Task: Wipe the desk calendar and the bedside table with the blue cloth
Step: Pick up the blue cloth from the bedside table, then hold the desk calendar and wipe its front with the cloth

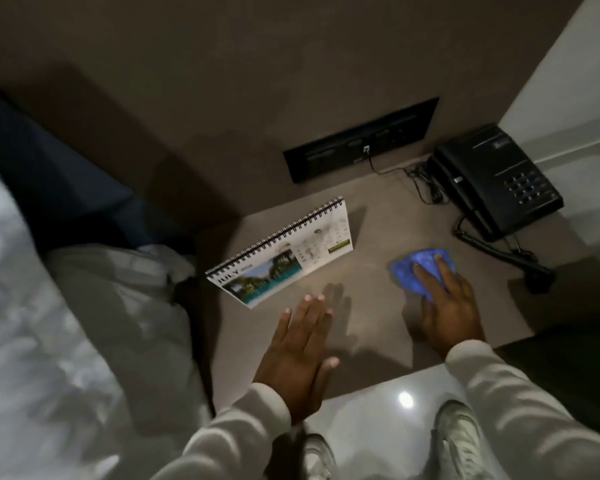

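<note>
A spiral-bound desk calendar (pixel 280 255) with a sea photo stands tilted on the left part of the brown bedside table (pixel 371 233). On the table's right part lies the crumpled blue cloth (pixel 413 271). My right hand (pixel 447 303) lies flat on the cloth, pressing it against the tabletop. My left hand (pixel 300 344) hovers over the table's front left, fingers stretched out and empty, just in front of the calendar without touching it.
A black telephone (pixel 492 181) with a coiled cord sits at the table's far right corner. A black socket panel (pixel 361 140) is set in the wall behind. A bed with white linen (pixel 94 306) borders the table's left side. White shoes (pixel 458 434) stand on the glossy floor below.
</note>
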